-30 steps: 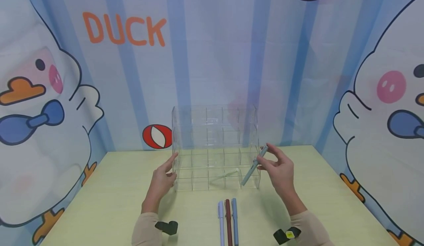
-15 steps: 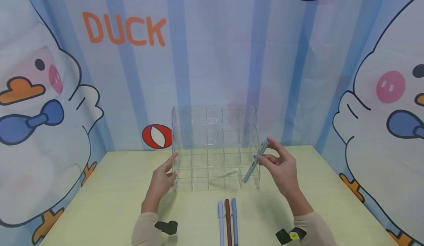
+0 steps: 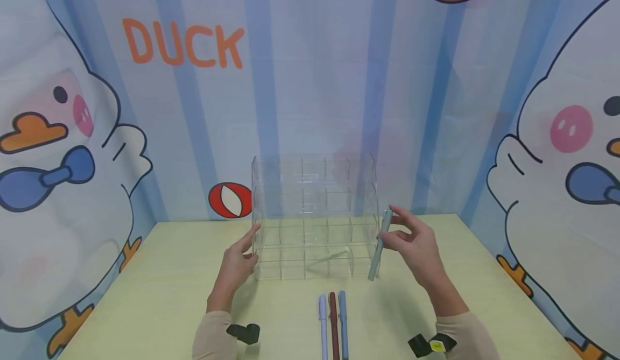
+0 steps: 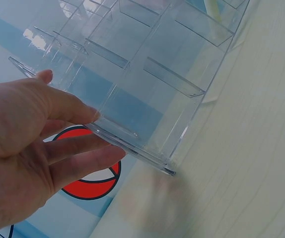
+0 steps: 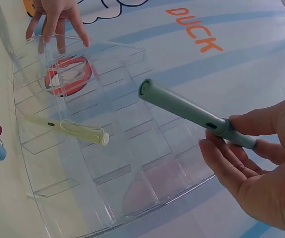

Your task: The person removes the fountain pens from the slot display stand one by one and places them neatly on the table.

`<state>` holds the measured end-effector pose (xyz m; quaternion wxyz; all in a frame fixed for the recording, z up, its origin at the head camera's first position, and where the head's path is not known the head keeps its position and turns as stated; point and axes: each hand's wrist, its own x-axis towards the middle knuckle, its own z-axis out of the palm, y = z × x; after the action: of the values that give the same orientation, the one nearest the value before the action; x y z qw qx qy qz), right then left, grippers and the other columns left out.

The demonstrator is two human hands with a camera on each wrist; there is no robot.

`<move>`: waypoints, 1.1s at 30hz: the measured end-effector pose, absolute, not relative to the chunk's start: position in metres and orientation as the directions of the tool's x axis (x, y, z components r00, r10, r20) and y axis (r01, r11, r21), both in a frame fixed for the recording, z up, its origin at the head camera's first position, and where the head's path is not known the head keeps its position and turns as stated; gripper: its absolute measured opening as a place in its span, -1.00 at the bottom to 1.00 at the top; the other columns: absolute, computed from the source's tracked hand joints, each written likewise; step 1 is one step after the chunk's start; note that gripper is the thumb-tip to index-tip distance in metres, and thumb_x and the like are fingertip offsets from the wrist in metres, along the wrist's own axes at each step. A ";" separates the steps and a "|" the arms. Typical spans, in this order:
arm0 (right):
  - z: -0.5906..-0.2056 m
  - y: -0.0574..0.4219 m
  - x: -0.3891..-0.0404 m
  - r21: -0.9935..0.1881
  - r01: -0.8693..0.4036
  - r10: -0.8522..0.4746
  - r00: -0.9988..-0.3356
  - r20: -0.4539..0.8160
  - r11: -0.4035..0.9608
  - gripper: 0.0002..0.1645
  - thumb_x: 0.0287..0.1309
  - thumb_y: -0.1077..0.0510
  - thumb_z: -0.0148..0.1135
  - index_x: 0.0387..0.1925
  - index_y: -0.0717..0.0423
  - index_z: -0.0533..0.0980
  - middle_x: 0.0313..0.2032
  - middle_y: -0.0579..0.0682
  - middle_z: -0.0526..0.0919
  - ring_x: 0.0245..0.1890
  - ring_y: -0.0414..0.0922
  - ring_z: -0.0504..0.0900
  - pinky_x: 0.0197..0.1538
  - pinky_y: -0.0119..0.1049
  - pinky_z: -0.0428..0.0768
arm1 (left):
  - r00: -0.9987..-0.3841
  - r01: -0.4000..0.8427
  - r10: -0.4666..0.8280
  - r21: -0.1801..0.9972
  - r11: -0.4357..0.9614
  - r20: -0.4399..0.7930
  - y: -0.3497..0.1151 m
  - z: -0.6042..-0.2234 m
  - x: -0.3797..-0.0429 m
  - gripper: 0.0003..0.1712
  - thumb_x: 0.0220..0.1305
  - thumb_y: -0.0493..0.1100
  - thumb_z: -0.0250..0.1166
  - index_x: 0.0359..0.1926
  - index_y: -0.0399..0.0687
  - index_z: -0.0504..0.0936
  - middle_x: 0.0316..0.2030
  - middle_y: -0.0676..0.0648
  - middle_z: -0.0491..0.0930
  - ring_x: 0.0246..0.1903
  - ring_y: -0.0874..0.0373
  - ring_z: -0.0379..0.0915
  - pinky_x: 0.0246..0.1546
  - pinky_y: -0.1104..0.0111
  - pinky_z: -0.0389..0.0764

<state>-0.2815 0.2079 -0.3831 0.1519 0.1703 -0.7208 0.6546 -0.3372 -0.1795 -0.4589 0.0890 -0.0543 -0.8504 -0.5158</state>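
My left hand [image 3: 234, 266] holds the left side wall of a clear plastic compartment rack [image 3: 304, 247]; in the left wrist view the thumb lies at the wall's edge, other fingers on its outer side. My right hand [image 3: 417, 248] pinches a grey-green pen [image 3: 380, 246] between thumb and fingers. In the head view that pen leans steeply and overlaps the rack's right wall. From the right wrist, the pen [image 5: 182, 106] points toward the rack with one end held in the fingers. A pale yellow-green pen [image 5: 75, 131] lies slanted inside the rack's lower part.
Three pens lie side by side on the table before the rack: lavender [image 3: 323, 325], dark red [image 3: 333, 322] and blue [image 3: 343, 322]. Behind the table [image 3: 184, 274] hangs a blue striped curtain [image 3: 315, 91] with duck prints.
My right hand has shifted slightly right, and the grey-green pen has turned more upright, its lower end swinging right to the rack's right wall. The left hand keeps its place.
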 end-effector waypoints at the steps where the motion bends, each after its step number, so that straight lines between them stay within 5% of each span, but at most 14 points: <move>1: -0.383 0.209 -0.281 -0.902 -0.423 -0.055 -0.906 0.419 0.089 -0.24 0.27 0.33 0.29 0.45 0.19 0.26 0.09 0.32 0.46 -0.21 -0.20 0.74 -0.14 -0.22 0.68 | -0.978 0.183 0.000 0.868 0.462 0.207 -0.179 -0.459 -0.337 -0.09 0.27 -0.51 0.19 0.52 0.30 0.26 0.39 -0.34 0.28 0.13 -0.38 0.47 -0.38 0.29 0.62; 12: -0.380 0.212 -0.278 -0.956 -0.227 -0.135 -0.970 0.204 0.185 -0.19 0.22 0.33 0.31 0.47 0.21 0.24 0.17 0.39 0.44 -0.07 0.13 0.70 -0.15 -0.03 0.68 | -0.977 0.188 -0.001 0.867 0.462 0.213 -0.177 -0.458 -0.337 -0.09 0.25 -0.54 0.18 0.52 0.22 0.26 0.39 -0.36 0.27 0.12 -0.38 0.48 -0.43 0.32 0.59; 23: -0.381 0.213 -0.279 -0.965 -0.133 -0.215 -0.973 0.084 0.225 -0.20 0.15 0.38 0.32 0.42 0.34 0.27 0.10 0.41 0.46 -0.22 0.08 0.73 -0.22 -0.01 0.69 | -0.976 0.193 0.003 0.867 0.459 0.216 -0.178 -0.457 -0.336 -0.10 0.26 -0.53 0.17 0.52 0.20 0.25 0.39 -0.38 0.26 0.12 -0.39 0.47 -0.43 0.31 0.59; 33: -0.388 0.215 -0.282 -0.961 -0.056 -0.406 -0.912 -0.061 0.271 -0.15 0.13 0.38 0.33 0.42 0.44 0.21 0.00 0.33 0.51 -0.25 0.13 0.74 -0.25 0.01 0.69 | -0.975 0.198 0.000 0.863 0.465 0.223 -0.177 -0.457 -0.336 -0.09 0.25 -0.53 0.18 0.52 0.23 0.26 0.39 -0.37 0.27 0.12 -0.39 0.48 -0.42 0.31 0.60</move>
<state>-0.2822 0.2148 -0.3884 -0.1493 0.1473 -0.7832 0.5854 -0.3358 -0.1771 -0.4570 0.0960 -0.0582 -0.8505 -0.5139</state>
